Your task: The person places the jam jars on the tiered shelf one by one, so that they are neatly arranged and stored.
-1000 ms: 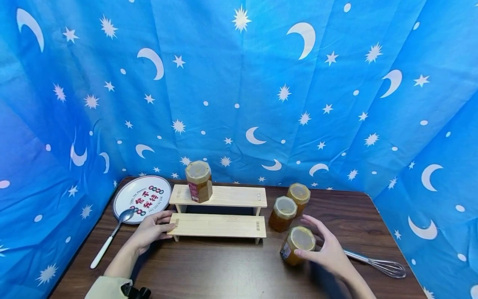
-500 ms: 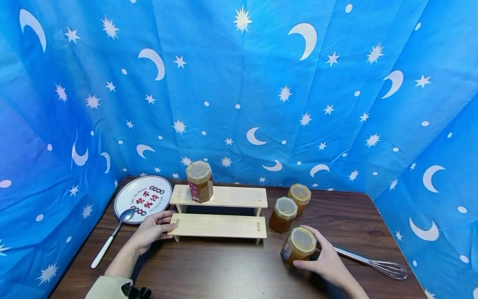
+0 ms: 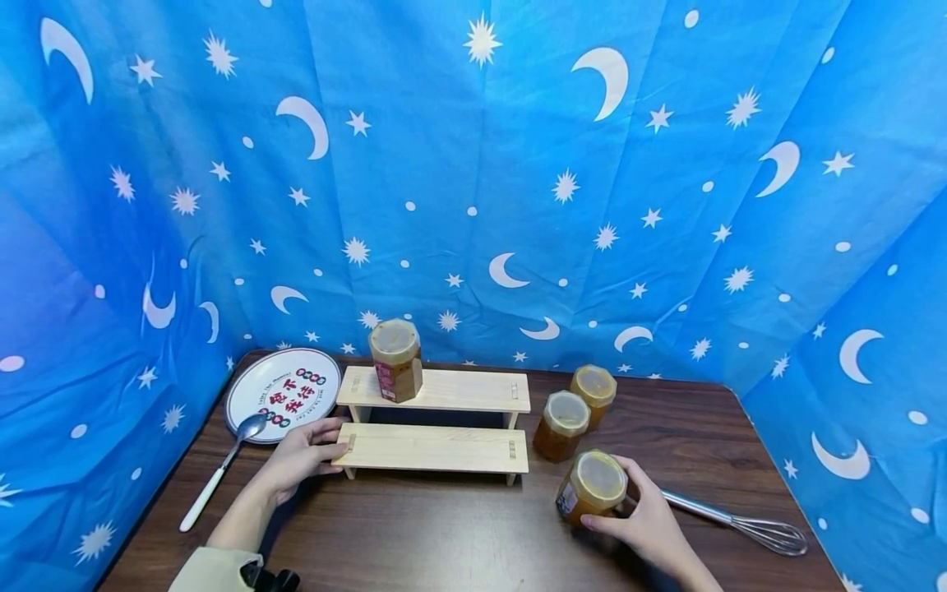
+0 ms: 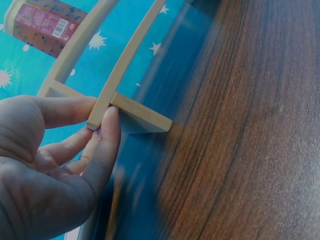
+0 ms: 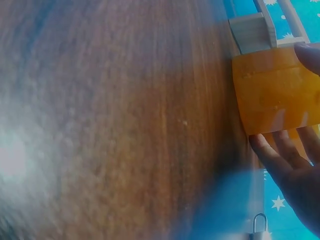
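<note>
Honey jar [image 3: 590, 487] at lower right is looking heavy, glassy and slippery; right hand [image 3: 649, 520] is wrapping its sides, while left hand [image 3: 296, 455] is pinching the wooden shelf [image 3: 432, 448].

Counted four jars [image 3: 590, 487], one two-step wooden shelf [image 3: 432, 419], one plate [image 3: 281, 394], one spoon [image 3: 219, 470], one whisk [image 3: 740, 524], two hands [image 3: 296, 456].
</note>
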A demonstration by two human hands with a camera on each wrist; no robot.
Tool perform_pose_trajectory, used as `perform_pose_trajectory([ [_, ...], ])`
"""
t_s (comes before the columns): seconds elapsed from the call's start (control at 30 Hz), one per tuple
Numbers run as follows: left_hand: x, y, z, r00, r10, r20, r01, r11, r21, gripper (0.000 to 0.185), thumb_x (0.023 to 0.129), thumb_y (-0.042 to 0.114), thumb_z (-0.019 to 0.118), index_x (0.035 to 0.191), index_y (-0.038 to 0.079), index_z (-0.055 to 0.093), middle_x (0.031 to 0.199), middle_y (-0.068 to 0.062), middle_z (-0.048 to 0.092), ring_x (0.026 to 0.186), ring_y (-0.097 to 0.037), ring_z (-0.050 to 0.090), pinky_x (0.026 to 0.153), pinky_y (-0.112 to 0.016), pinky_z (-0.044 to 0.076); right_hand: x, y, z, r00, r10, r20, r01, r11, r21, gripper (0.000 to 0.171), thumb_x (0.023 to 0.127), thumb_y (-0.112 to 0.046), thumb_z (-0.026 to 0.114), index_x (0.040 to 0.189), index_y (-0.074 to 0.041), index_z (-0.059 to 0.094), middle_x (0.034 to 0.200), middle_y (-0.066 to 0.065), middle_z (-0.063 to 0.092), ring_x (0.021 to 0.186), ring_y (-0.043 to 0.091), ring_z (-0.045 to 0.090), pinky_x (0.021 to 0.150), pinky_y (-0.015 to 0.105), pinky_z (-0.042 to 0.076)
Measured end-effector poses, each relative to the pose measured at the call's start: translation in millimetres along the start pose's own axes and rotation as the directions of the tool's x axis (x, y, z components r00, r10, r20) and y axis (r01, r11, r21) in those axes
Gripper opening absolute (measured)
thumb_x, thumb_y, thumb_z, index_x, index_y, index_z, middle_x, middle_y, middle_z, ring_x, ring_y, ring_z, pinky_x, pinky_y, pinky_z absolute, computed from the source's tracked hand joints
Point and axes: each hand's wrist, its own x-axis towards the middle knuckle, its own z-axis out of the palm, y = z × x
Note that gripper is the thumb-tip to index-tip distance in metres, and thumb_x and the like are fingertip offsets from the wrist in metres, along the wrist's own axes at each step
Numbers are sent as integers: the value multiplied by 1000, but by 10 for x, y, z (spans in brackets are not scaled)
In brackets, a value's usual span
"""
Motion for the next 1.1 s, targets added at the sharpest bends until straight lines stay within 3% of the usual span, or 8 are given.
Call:
perform_pose_trajectory([
  [0.1, 1, -3, 2, 1000, -3, -1, 3, 1000, -5, 63, 96, 3, 70, 151, -10, 40, 136, -27, 55, 97, -22, 68, 80, -38, 64, -11, -10, 14, 1000, 10, -18, -10, 1000, 0, 83, 70, -18, 98, 140, -12, 54, 128, 8, 62, 113, 11, 61, 93, 40, 57],
  [0.33, -3, -5, -1, 1000, -3, 0, 3, 1000, -8, 63, 97, 2, 70, 151, -10, 40, 136, -27, 54, 97, -22, 69, 80, -39, 64, -13, 0, 28, 999, 15, -37, -14, 1000, 17, 82, 69, -15, 99, 139, -11, 56, 126, 9, 63, 110, 11, 63, 87, 26, 58],
  [0.5, 3, -6, -3, 1000, 0, 2, 0, 1000, -13, 63, 96, 2, 70, 151, -10, 41, 136, -27, 54, 96, -23, 69, 80, -39, 64, -13, -48, 9, 998, 13, -53, -12, 1000, 17, 81, 70, -14, 98, 139, -11, 56, 125, 11, 63, 106, 11, 65, 83, 25, 59],
  [1.1, -10, 9, 4, 1000, 1, 0, -1, 1000, -10, 63, 95, 2, 70, 150, -10, 42, 135, -27, 55, 96, -23, 69, 80, -38, 64, -10, -636, -136, 999, 5, -37, -4, 1000, 19, 79, 73, -15, 96, 141, -13, 55, 123, 12, 66, 107, 16, 67, 83, 34, 62],
])
